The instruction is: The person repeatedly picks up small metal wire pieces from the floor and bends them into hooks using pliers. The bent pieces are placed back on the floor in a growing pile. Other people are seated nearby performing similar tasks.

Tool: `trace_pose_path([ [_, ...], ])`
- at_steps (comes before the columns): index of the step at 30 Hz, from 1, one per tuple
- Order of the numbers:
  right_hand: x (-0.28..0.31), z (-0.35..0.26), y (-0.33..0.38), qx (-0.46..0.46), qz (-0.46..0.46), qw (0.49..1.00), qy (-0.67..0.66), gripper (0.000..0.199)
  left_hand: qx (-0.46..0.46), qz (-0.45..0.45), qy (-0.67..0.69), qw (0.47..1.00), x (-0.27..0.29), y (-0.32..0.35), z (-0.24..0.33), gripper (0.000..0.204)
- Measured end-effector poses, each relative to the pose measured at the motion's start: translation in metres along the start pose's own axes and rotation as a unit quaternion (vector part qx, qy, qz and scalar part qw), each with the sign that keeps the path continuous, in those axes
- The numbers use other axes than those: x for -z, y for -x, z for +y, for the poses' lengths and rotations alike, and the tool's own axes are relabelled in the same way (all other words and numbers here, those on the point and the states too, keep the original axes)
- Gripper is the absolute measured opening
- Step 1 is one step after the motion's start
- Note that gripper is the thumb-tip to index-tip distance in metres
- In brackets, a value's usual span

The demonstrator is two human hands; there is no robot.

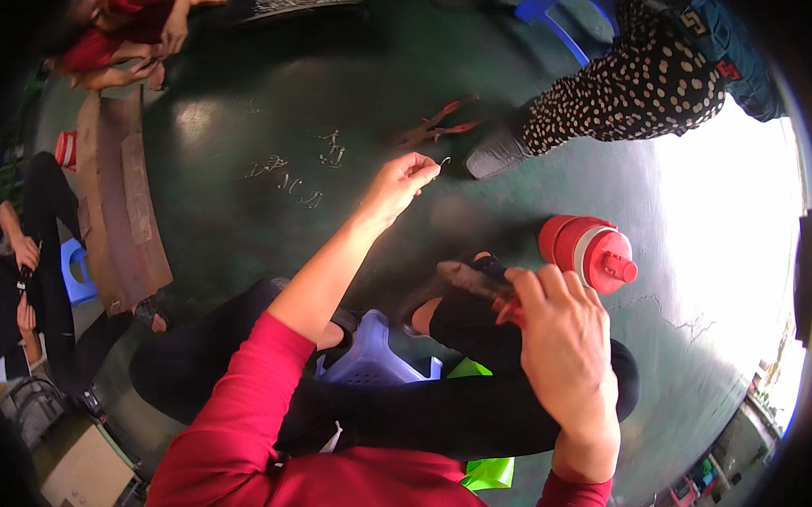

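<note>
My left hand [395,190] is stretched forward over the floor, its thumb and fingers pinching a small bent metal hook [444,163]. Closer to me on the right, my right hand [566,344] is wrapped round a red-handled tool [509,311]. Most of that tool is hidden by the fist, so its kind does not show clearly. Several thin metal hooks [288,181] lie scattered on the dark green floor, left of my left hand. Beyond that hand lies a pair of red-handled pliers [437,125].
A red jug [594,251] stands right of my right hand. A small purple stool [377,351] is between my legs. At the upper right is a person's shoe [499,154]. A long brown board [121,203] and other people are on the left.
</note>
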State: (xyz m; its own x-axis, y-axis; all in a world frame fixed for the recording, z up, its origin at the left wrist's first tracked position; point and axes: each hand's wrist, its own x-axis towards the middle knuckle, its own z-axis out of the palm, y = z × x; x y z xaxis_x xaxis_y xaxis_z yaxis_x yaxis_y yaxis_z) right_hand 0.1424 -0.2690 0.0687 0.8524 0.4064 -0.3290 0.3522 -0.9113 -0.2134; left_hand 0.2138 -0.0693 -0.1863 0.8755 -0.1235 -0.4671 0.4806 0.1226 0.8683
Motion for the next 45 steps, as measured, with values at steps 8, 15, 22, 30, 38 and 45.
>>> trace_pose_path([
  [8,0.006,-0.023,-0.008,0.028,-0.036,0.951,-0.304,0.037,-0.071,0.004,0.135,0.988,0.031,0.156,0.102,0.019],
  [15,-0.015,-0.059,-0.008,0.060,-0.210,0.869,-0.445,0.035,-0.110,0.100,0.075,0.986,0.044,0.240,0.115,0.017],
  [22,-0.024,-0.087,-0.005,0.090,-0.234,0.868,-0.429,0.033,-0.111,0.092,0.087,0.986,0.055,0.273,0.107,0.017],
  [30,-0.026,-0.101,-0.001,0.101,-0.214,0.882,-0.407,0.032,-0.134,0.103,0.070,0.983,0.063,0.281,0.100,0.019],
  [38,-0.034,-0.105,0.001,0.133,-0.110,0.932,-0.320,0.034,-0.120,0.072,0.053,0.989,0.060,0.289,0.108,0.023],
  [45,-0.046,-0.098,-0.003,0.117,-0.074,0.946,-0.294,0.027,-0.160,0.099,-0.036,0.981,0.045,0.288,0.105,0.027],
])
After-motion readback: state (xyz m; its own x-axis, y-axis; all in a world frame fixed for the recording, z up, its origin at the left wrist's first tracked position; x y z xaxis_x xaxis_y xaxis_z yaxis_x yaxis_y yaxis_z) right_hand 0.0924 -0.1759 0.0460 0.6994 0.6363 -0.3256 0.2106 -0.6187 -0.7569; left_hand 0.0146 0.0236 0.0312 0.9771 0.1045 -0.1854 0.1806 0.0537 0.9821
